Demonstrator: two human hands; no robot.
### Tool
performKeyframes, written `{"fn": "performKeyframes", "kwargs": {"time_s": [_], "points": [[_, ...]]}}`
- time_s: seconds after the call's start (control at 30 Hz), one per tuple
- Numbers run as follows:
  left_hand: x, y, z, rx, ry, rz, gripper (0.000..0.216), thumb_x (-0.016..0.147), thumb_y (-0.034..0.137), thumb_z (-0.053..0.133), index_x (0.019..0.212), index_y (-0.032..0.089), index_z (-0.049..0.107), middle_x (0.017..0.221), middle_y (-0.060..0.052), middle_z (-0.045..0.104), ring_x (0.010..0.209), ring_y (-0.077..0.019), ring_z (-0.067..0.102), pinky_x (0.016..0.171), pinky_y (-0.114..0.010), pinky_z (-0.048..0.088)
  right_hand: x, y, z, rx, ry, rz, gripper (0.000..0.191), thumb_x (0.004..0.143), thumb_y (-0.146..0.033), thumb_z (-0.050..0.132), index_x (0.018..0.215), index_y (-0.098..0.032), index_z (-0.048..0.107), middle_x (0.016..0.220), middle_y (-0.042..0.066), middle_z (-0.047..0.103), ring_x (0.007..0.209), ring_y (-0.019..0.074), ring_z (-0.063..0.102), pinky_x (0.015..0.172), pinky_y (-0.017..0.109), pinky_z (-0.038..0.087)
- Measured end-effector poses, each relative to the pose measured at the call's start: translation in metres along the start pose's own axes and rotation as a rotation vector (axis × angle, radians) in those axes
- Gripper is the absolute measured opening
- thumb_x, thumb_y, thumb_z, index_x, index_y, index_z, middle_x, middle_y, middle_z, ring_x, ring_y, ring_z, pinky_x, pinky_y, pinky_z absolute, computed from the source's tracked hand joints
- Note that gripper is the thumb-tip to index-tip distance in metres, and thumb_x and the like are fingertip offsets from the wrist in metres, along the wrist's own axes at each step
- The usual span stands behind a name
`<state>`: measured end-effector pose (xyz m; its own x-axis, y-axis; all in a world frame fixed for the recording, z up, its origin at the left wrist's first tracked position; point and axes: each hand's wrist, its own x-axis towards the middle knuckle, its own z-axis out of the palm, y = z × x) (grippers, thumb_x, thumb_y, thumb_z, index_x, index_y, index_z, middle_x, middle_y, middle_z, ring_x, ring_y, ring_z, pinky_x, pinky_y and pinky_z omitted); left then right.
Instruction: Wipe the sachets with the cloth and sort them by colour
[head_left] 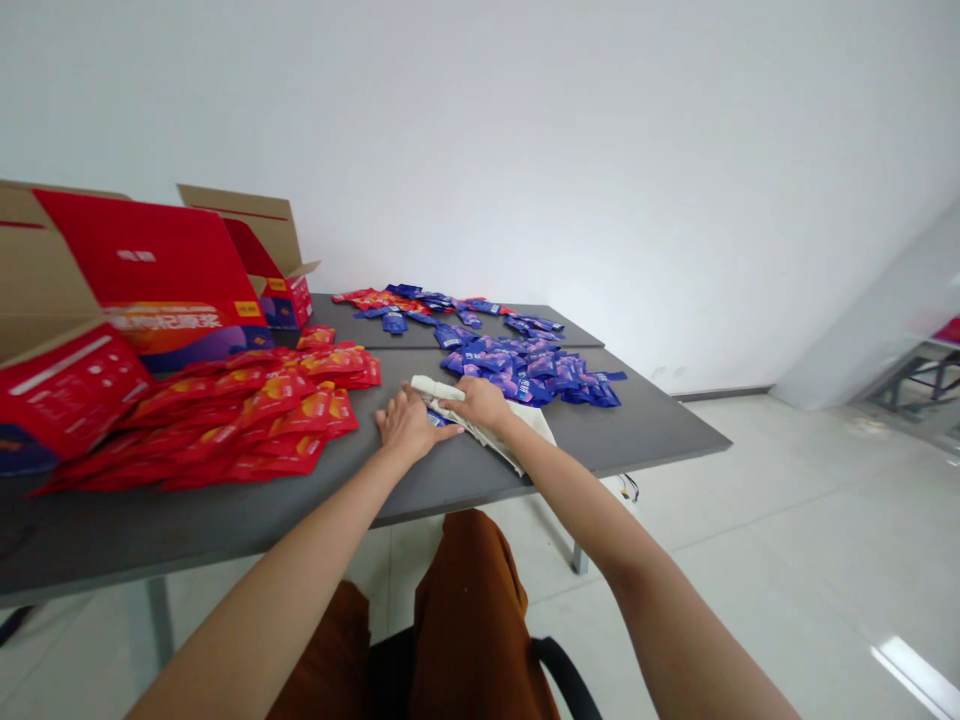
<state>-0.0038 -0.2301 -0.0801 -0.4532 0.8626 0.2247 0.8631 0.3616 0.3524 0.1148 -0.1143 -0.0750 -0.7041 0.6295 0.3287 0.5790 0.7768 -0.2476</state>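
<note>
Rising behind everything, a white wall [480, 150] is the biggest thing I see, then the grey table [637, 430] in front of me. Two open cartons [180, 260] stand on its left, one behind the other. Against the front one spreads my heap of red packets [255, 415]; smaller is the heap of blue packets [536, 370], right of centre. Between these heaps, near my edge, lies a folded white cloth [538, 428], slanting from its far end down to the right beneath my right forearm. My left hand [409, 425] has its fingers spread beside that far end, thumb stretched rightward. My right hand [480, 402] is on the cloth; I can't tell whether it pinches or only presses. A bit of blue wrapper [437, 419] shows between my hands.
</note>
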Motion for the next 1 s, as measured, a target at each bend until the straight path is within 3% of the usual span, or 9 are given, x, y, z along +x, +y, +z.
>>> {"fn": "performKeyframes", "kwargs": {"time_s": [0.1,0.17,0.3,0.43,0.57,0.73,0.9,1.0], "points": [[0.003,0.000,0.003,0.008,0.018,-0.036,0.119,0.063,0.071,0.061,0.148,-0.001,0.020,0.137,-0.028,0.048,0.127,-0.0384,0.043,0.099,-0.049,0.035,0.001,-0.008,-0.006,-0.150,-0.010,0.118,0.043,0.087,-0.058,0.054,0.099,-0.021,0.070,0.103,0.010,0.069,0.093,0.0216,0.064,0.075,0.025,0.044],[0.005,0.000,0.005,-0.001,0.032,-0.058,0.117,0.062,0.070,0.062,0.147,0.000,0.023,0.134,-0.026,0.051,0.125,-0.0376,0.045,0.099,-0.049,0.036,0.000,-0.012,-0.010,-0.173,-0.024,0.116,0.045,0.088,-0.060,0.052,0.101,-0.020,0.070,0.107,0.010,0.068,0.094,0.0214,0.064,0.075,0.025,0.044],[0.004,-0.002,0.004,-0.001,0.030,-0.026,0.091,0.063,0.072,0.060,0.132,0.014,0.051,0.129,-0.021,0.056,0.119,-0.0376,0.051,0.095,-0.048,0.039,-0.005,-0.014,-0.013,-0.094,-0.075,-0.102,0.039,0.088,-0.055,0.057,0.099,-0.020,0.069,0.105,0.007,0.067,0.091,0.0185,0.063,0.073,0.023,0.041],[0.003,-0.003,0.003,0.003,0.035,-0.012,0.085,0.062,0.072,0.061,0.126,0.017,0.055,0.131,-0.019,0.055,0.119,-0.0370,0.051,0.094,-0.047,0.039,-0.004,-0.009,-0.012,0.052,-0.130,-0.197,0.035,0.084,-0.051,0.064,0.092,-0.017,0.068,0.095,0.003,0.067,0.083,0.0138,0.061,0.067,0.020,0.037],[0.004,-0.002,0.004,0.003,0.037,-0.018,0.092,0.062,0.072,0.061,0.133,0.015,0.049,0.129,-0.020,0.056,0.118,-0.0366,0.051,0.094,-0.048,0.040,0.000,-0.007,-0.008,0.045,-0.092,-0.062,0.037,0.081,-0.054,0.066,0.094,-0.019,0.069,0.096,0.003,0.069,0.082,0.0156,0.062,0.065,0.021,0.037],[0.004,0.001,0.004,0.009,0.041,-0.041,0.115,0.061,0.071,0.063,0.145,0.001,0.028,0.133,-0.026,0.051,0.122,-0.0370,0.047,0.097,-0.048,0.038,0.000,-0.014,-0.008,-0.124,-0.060,0.150,0.038,0.084,-0.055,0.060,0.099,-0.022,0.068,0.098,0.008,0.070,0.088,0.0215,0.065,0.068,0.025,0.042],[0.000,0.001,0.001,0.036,0.031,-0.015,0.084,0.063,0.071,0.061,0.124,0.014,0.055,0.123,-0.020,0.058,0.115,-0.0367,0.052,0.093,-0.046,0.039,-0.004,-0.012,-0.008,0.000,-0.056,0.011,0.038,0.078,-0.055,0.067,0.092,-0.020,0.069,0.093,0.005,0.070,0.083,0.0190,0.065,0.065,0.023,0.040],[-0.001,0.000,0.000,0.025,0.040,-0.005,0.077,0.061,0.071,0.063,0.117,0.018,0.059,0.118,-0.016,0.061,0.112,-0.0356,0.054,0.091,-0.044,0.040,-0.003,-0.007,-0.008,0.163,-0.101,-0.069,0.037,0.076,-0.051,0.071,0.092,-0.018,0.068,0.087,0.002,0.070,0.077,0.0153,0.063,0.063,0.021,0.038]]}}
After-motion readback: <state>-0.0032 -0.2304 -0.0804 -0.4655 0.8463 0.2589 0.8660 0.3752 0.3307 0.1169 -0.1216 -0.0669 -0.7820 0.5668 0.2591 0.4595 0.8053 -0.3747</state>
